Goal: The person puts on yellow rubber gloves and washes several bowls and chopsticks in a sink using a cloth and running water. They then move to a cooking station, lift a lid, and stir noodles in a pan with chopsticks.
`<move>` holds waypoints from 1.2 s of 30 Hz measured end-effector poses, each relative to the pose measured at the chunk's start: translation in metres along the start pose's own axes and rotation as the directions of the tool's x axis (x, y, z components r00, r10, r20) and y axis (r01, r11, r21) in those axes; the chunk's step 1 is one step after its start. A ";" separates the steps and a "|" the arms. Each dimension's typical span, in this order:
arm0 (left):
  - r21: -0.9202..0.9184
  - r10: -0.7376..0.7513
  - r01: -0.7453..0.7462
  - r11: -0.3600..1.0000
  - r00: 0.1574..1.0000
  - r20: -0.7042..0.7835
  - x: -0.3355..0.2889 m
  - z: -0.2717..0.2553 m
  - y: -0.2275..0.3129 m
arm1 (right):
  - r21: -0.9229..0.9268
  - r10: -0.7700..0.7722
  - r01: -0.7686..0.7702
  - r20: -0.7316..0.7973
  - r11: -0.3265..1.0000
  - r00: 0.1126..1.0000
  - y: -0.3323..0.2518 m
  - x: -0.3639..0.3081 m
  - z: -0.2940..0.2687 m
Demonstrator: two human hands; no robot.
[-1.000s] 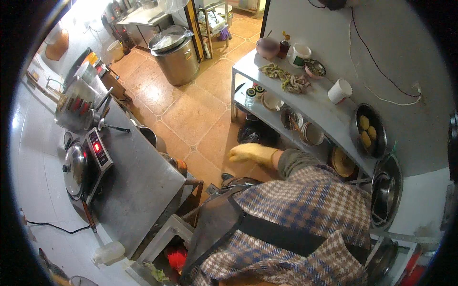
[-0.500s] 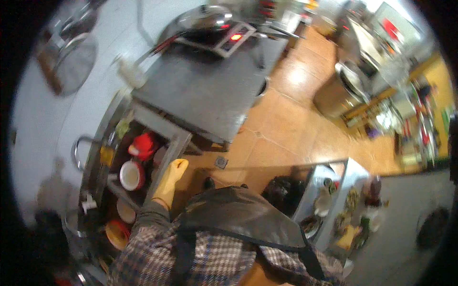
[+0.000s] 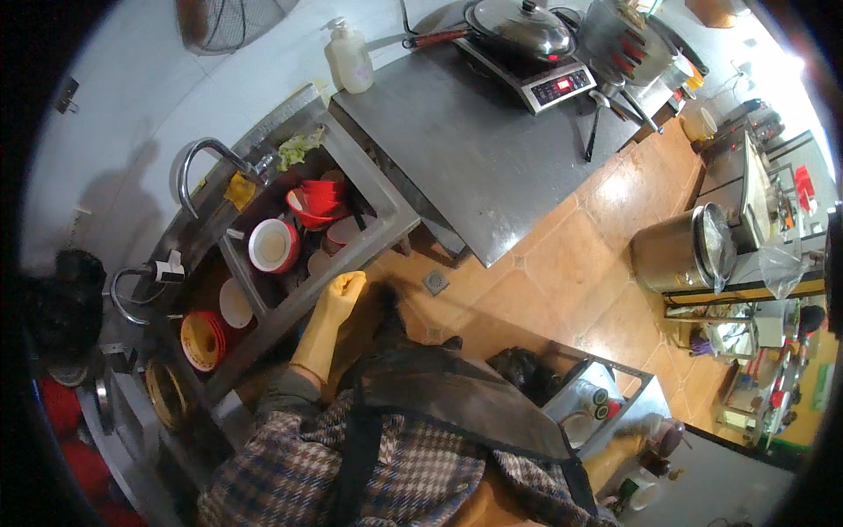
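Both my hands wear yellow rubber gloves. My left hand (image 3: 338,299) is curled into a fist beside the front edge of the metal sink (image 3: 384,230), with nothing visible in it. Inside the sink are red bowls (image 3: 318,204), a red-rimmed white bowl (image 3: 273,245) and a stack of red bowls with yellowish insides (image 3: 202,341). Out to the right, my right hand (image 3: 619,452) reaches past a metal rack (image 3: 652,400), close to a dark bottle (image 3: 670,436). Its fingers are too indistinct to show whether they grip anything.
A steel table (image 3: 457,149) adjoins the sink, carrying a lidded pan (image 3: 522,31) on an induction cooker (image 3: 555,88) and a pump bottle (image 3: 351,60). A faucet (image 3: 198,162) arches over the sink. A large metal pot (image 3: 672,250) stands across the tiled floor (image 3: 562,263).
The view has swung, bringing the sink and steel table further right in the picture. My left hand stays fisted by the sink edge. My right hand stays out near the rack and bottles.
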State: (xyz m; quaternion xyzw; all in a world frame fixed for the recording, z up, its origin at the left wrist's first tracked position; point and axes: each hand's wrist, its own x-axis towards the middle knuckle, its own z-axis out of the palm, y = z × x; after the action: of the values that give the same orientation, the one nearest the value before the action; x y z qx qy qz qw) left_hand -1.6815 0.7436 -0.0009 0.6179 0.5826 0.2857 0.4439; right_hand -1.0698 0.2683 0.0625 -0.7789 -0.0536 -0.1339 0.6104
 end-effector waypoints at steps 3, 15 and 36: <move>-0.163 0.080 -0.079 0.983 0.997 0.000 0.029 -0.014 0.010 | 0.500 0.004 -0.294 0.502 0.814 0.865 -0.012 -0.002 0.138; -0.142 0.007 -0.014 0.990 0.999 -0.048 0.101 -0.130 0.011 | -0.101 -0.305 0.778 0.882 0.620 0.358 -0.161 -0.234 0.561; 0.073 0.183 -0.172 0.982 0.962 -0.204 0.230 -0.106 0.114 | 0.784 -0.684 0.530 0.581 0.324 -0.442 -0.244 -0.455 0.845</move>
State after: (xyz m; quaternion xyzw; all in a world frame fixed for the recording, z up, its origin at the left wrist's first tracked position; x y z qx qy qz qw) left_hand -1.6842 0.9989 0.1082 0.6459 0.5760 0.3720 0.3357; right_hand -1.4447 1.1813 -0.0187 -0.4232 -0.8662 0.0644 0.2577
